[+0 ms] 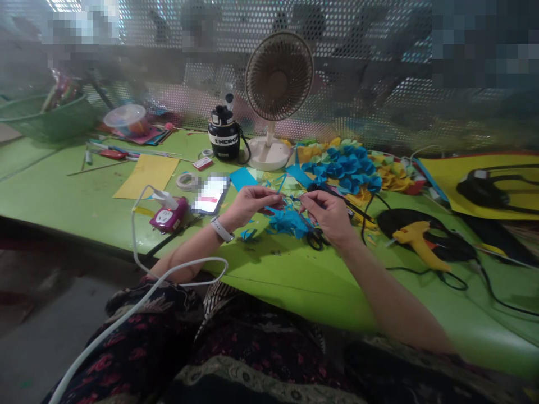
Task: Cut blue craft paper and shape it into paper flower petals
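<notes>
We see the left hand (252,206) and right hand (326,216) both in a narrow pinch, fingertips together; whatever they hold is too small for us to make out. Blue paper cutouts (288,223) lie on the green tabletop (269,275) just below them. Black scissors (315,239) are partly hidden under the right hand. The phone screen (211,193) is blurred out.

Left hand (252,206) and right hand (327,217) held up just apart, both pinching
</notes>
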Demonstrator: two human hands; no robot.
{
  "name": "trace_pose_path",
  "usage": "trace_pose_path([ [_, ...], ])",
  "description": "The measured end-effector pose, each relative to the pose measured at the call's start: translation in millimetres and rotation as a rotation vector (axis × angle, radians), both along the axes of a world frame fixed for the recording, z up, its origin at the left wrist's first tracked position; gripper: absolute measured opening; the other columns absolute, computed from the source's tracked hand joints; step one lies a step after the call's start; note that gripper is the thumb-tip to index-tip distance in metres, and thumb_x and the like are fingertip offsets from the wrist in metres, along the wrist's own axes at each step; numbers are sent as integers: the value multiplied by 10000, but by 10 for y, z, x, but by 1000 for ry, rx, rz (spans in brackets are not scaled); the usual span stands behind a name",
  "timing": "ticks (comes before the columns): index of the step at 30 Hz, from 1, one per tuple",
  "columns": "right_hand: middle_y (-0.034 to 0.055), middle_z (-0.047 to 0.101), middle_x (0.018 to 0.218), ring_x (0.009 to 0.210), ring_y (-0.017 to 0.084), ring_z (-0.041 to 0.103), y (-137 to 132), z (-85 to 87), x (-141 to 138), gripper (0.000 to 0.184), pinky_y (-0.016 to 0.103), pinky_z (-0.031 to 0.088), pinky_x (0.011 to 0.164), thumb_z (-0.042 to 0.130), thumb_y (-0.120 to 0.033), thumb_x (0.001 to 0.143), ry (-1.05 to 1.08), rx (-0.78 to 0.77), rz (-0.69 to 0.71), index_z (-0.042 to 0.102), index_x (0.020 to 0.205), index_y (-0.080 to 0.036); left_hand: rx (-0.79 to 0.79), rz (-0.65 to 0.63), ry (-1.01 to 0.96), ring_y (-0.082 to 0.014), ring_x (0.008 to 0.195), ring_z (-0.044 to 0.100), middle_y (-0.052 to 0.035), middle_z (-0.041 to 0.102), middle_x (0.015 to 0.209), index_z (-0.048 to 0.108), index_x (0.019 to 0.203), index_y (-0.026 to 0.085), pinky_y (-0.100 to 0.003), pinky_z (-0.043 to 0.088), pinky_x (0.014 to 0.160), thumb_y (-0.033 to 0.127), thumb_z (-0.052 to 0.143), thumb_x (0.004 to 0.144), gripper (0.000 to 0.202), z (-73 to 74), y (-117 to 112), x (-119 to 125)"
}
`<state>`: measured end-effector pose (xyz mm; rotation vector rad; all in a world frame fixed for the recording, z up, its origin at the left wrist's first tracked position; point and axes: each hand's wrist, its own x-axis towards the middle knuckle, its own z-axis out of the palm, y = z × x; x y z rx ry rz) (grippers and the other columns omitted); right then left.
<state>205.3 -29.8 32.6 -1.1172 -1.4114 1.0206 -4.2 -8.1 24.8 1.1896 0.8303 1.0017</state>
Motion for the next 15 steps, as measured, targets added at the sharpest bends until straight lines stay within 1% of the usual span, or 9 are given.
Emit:
trace_pose_path([
  [5,-3,659,600,395,63,393,18,-14,24,434,232,343,380,806,-600,686,-4,-11,24,691,769,-190,9,15,-16,-182,778,750,-110,783,888,765,894,134,-234,571,594,394,860,700,337,-9,-2,0],
  [12,0,674,634,417,65,404,20,-29,29,445,236,368,406,802,-616,689,-15,-17,39,697,790,-196,-11,25,-83,-148,691,734,-83,779,830,772,859,138,-211,565,554,378,884,663,330,-6,-7,21],
  [15,7,688,653,441,73,438,28,-41,36,439,239,386,428,809,-606,684,-25,-25,59,709,803,-196,-21,28,-101,-147,679,731,-76,776,818,769,855,135,-213,567,548,382,890,654,341,2,-12,25],
])
